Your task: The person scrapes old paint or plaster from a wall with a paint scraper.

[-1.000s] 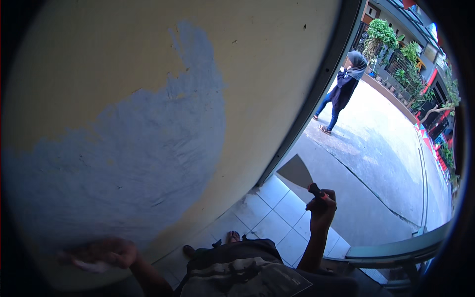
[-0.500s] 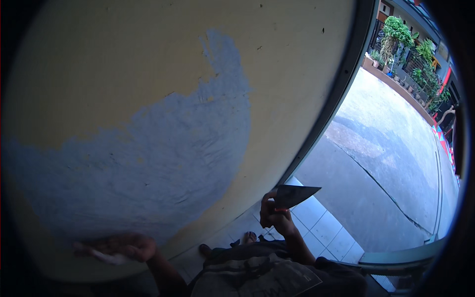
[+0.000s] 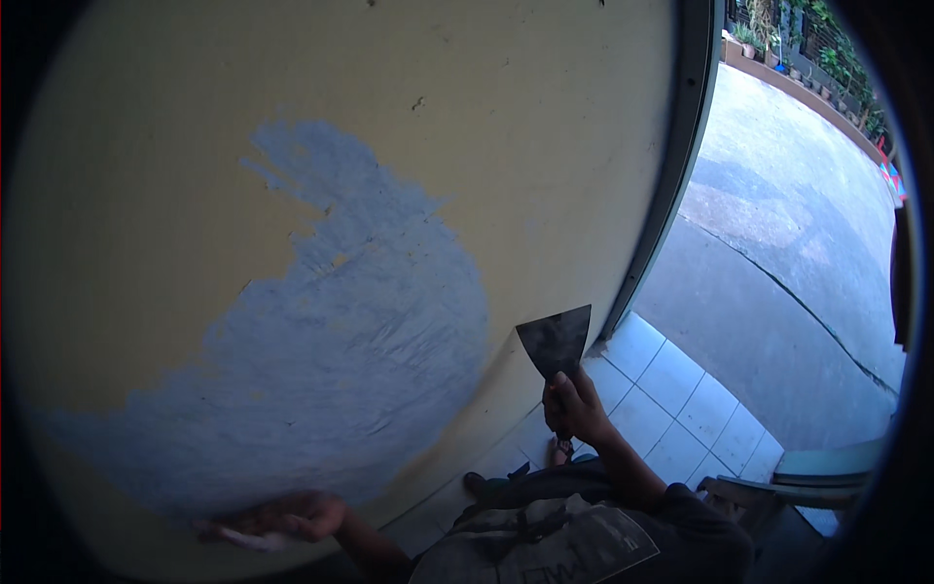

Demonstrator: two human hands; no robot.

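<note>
A broad-bladed putty knife (image 3: pixel 556 341) stands upright in my right hand (image 3: pixel 576 407), whose fingers wrap its handle. Its flared dark blade points up, close to the wall. At lower left my left hand (image 3: pixel 306 514) is held out with fingers stretched, in front of the wall's lower part. Whitish matter (image 3: pixel 248 538) shows along that hand; whether it is a lump or a smear I cannot tell. Before me is a yellowish wall (image 3: pixel 555 185) with a big pale grey-white patch (image 3: pixel 360 331), rough-edged and streaked, narrowing toward its top.
A dark frame (image 3: pixel 671 175) edges the wall on the right. White floor tiles (image 3: pixel 671 409) lie below it, with concrete paving (image 3: pixel 749 263) beyond. Potted plants (image 3: pixel 827 58) line a low kerb at the far right. My feet and dark shirt (image 3: pixel 584 535) show below.
My right hand has risen and turned the putty knife's blade from pointing right to pointing up, nearer the wall. The view has shifted, and my left hand appears lower and farther right, still stretched out.
</note>
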